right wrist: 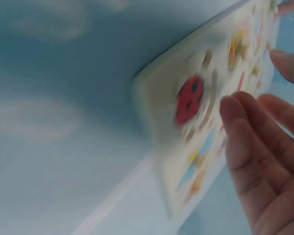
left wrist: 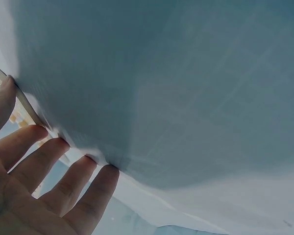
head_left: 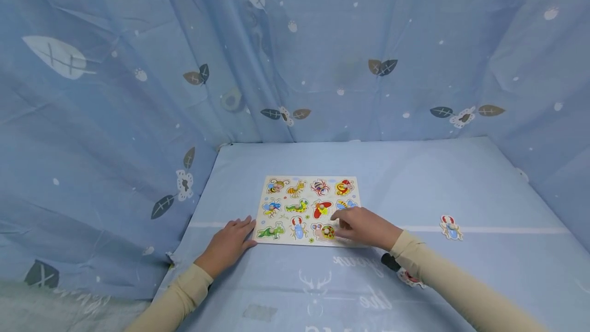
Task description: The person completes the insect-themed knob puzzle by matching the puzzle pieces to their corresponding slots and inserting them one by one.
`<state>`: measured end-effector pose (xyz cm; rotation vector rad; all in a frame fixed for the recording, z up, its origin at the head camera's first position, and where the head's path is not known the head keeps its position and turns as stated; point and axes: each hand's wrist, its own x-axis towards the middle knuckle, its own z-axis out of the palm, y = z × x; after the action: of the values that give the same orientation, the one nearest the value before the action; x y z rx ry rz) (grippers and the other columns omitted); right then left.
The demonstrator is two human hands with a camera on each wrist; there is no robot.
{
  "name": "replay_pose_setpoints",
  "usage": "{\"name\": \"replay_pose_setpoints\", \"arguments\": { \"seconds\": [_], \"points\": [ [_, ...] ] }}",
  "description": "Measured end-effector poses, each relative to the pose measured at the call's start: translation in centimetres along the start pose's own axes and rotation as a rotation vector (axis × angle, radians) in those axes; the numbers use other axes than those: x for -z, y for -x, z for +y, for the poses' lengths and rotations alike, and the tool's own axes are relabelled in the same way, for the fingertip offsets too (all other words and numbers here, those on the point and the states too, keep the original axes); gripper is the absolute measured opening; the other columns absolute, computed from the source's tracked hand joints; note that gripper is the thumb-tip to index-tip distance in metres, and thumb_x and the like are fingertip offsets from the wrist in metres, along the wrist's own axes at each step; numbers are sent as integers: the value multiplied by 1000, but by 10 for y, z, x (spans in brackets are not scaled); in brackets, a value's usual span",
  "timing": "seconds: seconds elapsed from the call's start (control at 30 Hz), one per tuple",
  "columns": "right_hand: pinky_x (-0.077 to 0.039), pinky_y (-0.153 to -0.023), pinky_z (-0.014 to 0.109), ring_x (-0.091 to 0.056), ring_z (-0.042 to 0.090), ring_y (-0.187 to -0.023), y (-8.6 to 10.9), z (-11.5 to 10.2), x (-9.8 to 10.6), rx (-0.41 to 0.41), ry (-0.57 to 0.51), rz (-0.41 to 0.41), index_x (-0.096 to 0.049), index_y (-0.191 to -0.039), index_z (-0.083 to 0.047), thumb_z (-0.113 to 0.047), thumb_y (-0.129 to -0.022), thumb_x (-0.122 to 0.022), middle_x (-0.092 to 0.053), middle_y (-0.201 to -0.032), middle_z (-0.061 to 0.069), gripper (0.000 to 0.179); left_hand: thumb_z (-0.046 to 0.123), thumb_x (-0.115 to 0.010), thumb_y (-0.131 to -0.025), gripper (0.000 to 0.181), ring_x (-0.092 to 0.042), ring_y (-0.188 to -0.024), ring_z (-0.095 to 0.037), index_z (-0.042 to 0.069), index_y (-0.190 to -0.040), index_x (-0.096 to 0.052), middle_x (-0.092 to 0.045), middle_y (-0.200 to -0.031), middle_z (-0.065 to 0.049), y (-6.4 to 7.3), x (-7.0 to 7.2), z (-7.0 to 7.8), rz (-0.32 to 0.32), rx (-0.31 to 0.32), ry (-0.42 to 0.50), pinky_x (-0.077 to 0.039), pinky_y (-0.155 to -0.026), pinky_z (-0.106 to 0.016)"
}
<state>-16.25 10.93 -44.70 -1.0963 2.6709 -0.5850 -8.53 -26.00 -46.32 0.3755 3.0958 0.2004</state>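
A white insect puzzle board [head_left: 286, 216] lies flat on the table, with colourful insect pieces in rows. My left hand [head_left: 232, 242] rests at the board's left edge, its fingers [left wrist: 100, 193] fairly straight and spread on the cloth and the thumb against the edge. Over the board's lower right part hovers my right hand [head_left: 366, 227], fingers loosely bent and holding nothing. In the right wrist view a red ladybug [right wrist: 189, 100] with black spots shows near the board's corner, blurred; the right hand hides that corner in the head view. Near the right fingertips is a snail piece [head_left: 328, 232].
To the right on the table lies a loose blue beetle piece [head_left: 451, 228] with red horns. Another loose piece with red on it [head_left: 410, 278] is partly covered by the right sleeve. A small black object [head_left: 391, 262] is beside the right wrist. Blue patterned curtains [head_left: 322, 55] surround the table.
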Motion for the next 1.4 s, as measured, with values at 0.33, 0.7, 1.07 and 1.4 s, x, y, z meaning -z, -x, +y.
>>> {"name": "replay_pose_setpoints", "arguments": {
  "seconds": [0.33, 0.7, 1.07, 1.4],
  "points": [
    [-40, -58, 23, -45, 4, -67, 99, 34, 16, -192, -16, -119, -65, -84, -20, -23, -80, -89, -54, -72, -11, 24, 34, -74, -95, 58, -60, -130, -41, 4, -143, -61, -61, -147, -18, -1, -3, -1, -3, 7, -4, -56, -102, -54],
    [-40, -53, 17, -41, -5, -62, 143, 45, 3, -94, -85, -46, -62, -70, -24, -5, -80, -81, -51, -70, -14, 28, 34, -74, -95, 58, -59, -132, -42, 4, -144, -61, -59, -149, -19, 0, -4, -3, -25, 16, -5, -55, -103, -56],
    [-39, -52, 18, -42, -4, -60, 140, 41, 4, -133, -116, -63, -64, -70, -22, -3, -78, -80, -52, -65, -16, 26, 34, -73, -96, 58, -59, -132, -41, 5, -144, -60, -59, -149, -18, -1, -3, -2, -37, 16, -11, -55, -103, -56],
    [-54, -62, 19, -57, -1, -72, 94, 32, 28, -86, -124, 6, -73, -80, -19, 0, -81, -80, -67, -79, -12, 21, 35, -72, -96, 59, -58, -132, -42, 5, -145, -59, -58, -150, -18, -3, -5, -2, -38, 18, -19, -55, -104, -56]
  ]
}}
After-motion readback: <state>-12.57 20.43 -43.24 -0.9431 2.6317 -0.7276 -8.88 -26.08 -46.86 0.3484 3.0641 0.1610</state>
